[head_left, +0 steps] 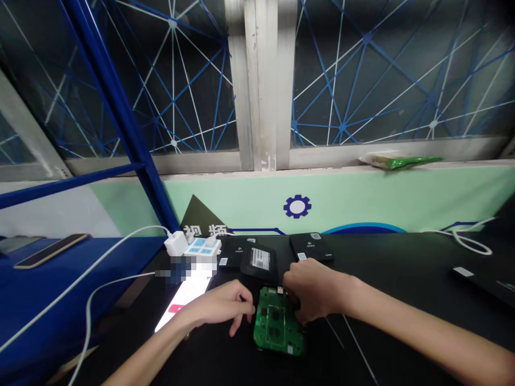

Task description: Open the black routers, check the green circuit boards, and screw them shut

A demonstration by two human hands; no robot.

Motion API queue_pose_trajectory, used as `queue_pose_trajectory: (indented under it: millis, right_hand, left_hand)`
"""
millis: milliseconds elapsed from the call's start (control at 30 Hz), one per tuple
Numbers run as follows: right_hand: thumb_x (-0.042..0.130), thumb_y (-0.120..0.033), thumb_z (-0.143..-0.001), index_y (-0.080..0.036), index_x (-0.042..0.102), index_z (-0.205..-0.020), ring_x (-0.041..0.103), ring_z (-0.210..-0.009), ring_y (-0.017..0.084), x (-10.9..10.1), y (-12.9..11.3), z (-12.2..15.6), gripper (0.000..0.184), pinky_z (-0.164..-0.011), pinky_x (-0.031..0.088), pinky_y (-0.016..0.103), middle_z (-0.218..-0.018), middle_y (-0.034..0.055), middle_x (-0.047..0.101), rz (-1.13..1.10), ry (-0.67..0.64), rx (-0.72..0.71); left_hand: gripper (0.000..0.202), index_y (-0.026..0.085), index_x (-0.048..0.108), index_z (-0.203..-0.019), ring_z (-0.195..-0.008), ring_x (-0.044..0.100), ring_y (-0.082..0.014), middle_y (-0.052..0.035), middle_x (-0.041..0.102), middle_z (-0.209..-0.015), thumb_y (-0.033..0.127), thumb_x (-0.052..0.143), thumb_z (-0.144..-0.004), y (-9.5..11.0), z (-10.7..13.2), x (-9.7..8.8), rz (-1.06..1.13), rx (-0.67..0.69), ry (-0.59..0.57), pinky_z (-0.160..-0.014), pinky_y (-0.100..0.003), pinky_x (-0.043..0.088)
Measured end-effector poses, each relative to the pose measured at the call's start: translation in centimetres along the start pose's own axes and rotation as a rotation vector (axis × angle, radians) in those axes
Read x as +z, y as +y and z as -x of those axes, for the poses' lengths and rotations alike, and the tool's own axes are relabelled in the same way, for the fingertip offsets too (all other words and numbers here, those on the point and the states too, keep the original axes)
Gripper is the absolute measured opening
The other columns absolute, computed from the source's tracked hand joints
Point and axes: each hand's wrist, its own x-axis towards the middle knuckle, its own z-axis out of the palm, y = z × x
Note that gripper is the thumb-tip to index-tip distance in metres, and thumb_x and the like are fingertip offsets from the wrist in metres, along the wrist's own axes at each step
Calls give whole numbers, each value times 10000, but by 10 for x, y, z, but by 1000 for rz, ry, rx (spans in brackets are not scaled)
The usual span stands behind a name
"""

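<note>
A green circuit board (275, 324), with chips and a metal connector at its far edge, lies in front of me on the black table. My right hand (311, 287) is bent over the board's right edge, its fingers closed there; the fingertips are partly hidden. At the left edge is my left hand (229, 304), its fingers loosely bent and apart, with a fingertip close to or touching the board. Nothing shows in that hand. Just beyond the board lies a black plastic cover (259, 262) with a white label.
Black boxes (311, 245) stand near the wall. A lit phone (187, 297) lies on the left beside a white power strip (203, 246) with plugs and cables. Another phone (52, 251) rests on the blue surface. A dark flat object (483, 284) is at the right.
</note>
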Motion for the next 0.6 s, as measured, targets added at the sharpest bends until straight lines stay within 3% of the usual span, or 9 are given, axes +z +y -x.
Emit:
queue_pose_trajectory:
  millis: [333, 600]
  right_hand:
    - [778, -277, -610, -110, 782, -895, 748, -787, 341, -1, -13, -8, 331, -629, 560, 354, -840, 157, 771, 32, 5, 42]
    - [815, -326, -597, -98, 795, -906, 748, -796, 349, 1, -14, -12, 384, -651, 579, 365, -829, 177, 771, -1, -4, 56]
  left_hand:
    - [201, 188, 621, -624, -409, 474, -119, 73, 528, -394, 242, 531, -796, -1, -2, -1, 61, 12, -20, -586, -226, 354]
    - [195, 183, 637, -619, -392, 480, -113, 72, 534, -401, 247, 535, -771, -11, -7, -2, 116, 34, -39, -581, -228, 368]
